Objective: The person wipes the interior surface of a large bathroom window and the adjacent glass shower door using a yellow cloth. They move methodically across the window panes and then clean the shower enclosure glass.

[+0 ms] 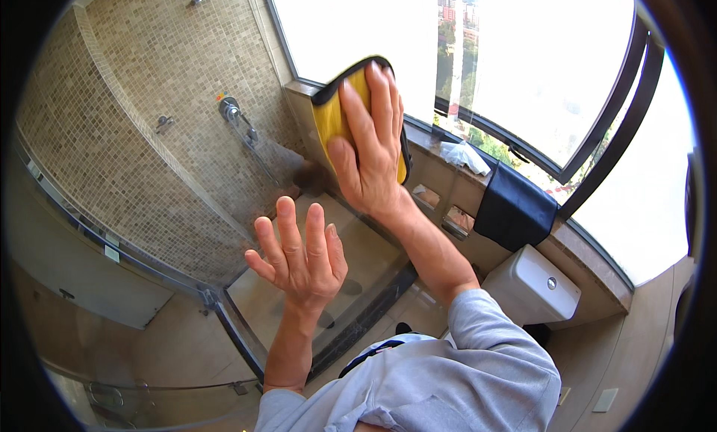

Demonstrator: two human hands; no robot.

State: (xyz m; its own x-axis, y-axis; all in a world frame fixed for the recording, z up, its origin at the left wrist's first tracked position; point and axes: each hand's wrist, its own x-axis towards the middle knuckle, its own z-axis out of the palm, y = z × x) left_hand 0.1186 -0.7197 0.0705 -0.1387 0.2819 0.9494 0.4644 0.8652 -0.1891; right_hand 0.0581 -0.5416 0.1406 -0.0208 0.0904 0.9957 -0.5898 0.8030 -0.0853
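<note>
My right hand (pixel 372 146) lies flat over a yellow cloth (pixel 329 124) with a black border, its fingers stretched along it. The cloth is spread upright against a clear glass shower panel (pixel 246 219), which shows a faint reflection. Lower and to the left, my left hand (pixel 302 258) is raised with the fingers apart and nothing in it. Its palm faces the same glass; whether it touches the pane is hard to tell. Beyond the glass, the shower mixer (pixel 229 108) is mounted on a mosaic-tiled wall (pixel 185 57).
A toilet cistern (pixel 532 286) stands at the right. Above it, a black cloth (pixel 515 205) hangs over the window ledge, beside a crumpled white plastic bag (pixel 465 156). The window sash (pixel 594 107) is tilted out. A dark stone shower kerb (pixel 369 320) crosses the floor.
</note>
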